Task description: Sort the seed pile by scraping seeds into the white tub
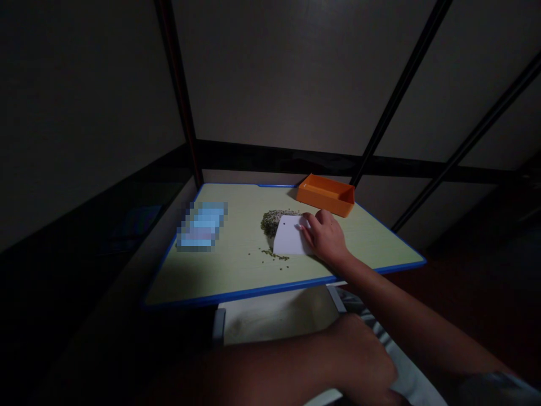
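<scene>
Green seed heap (275, 221), bench scraper (289, 235) under right hand (325, 237), left hand (359, 361) apart below table edge (236, 296) (blue trim)

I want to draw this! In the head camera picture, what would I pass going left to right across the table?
blurred blue patch → green seed pile → white scraper → right hand

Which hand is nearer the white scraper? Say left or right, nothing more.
Right. The right hand is on the white scraper, touching its edge; the left hand is apart from it, below the table's near edge.
</scene>
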A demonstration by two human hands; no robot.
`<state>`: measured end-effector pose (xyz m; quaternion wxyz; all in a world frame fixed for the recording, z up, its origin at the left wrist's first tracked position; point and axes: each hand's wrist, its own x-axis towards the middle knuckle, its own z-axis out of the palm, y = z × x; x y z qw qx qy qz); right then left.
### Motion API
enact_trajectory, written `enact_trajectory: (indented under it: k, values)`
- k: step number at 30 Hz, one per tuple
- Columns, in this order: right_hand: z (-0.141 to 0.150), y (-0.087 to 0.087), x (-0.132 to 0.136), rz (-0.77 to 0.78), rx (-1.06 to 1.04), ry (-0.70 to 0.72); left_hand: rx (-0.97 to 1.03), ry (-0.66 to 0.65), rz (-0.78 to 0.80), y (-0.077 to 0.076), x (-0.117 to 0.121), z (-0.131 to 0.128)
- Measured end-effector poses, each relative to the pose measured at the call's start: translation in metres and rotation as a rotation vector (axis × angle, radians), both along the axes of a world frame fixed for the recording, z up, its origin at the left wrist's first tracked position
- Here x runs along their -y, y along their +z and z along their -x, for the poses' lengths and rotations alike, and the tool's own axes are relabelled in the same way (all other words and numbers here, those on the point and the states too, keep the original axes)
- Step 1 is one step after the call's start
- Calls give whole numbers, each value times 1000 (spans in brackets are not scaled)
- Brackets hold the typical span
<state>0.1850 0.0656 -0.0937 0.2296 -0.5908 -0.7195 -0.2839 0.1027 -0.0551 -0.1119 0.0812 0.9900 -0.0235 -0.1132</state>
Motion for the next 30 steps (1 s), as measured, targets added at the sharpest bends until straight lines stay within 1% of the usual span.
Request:
enact_trajectory:
  k: [3, 10, 22, 30]
  values:
    - [0, 0, 0, 8, 4, -8, 12, 4, -17, -3, 0, 0]
    - [1, 1, -1, 22, 15, -16, 135, 25, -43, -8, 2, 4]
    - [8, 0, 2, 19, -24, 2, 197, 11, -47, -5, 0, 6]
    - [5, 1, 4, -1, -95, 20, 170, 21, -58, -2, 1, 7]
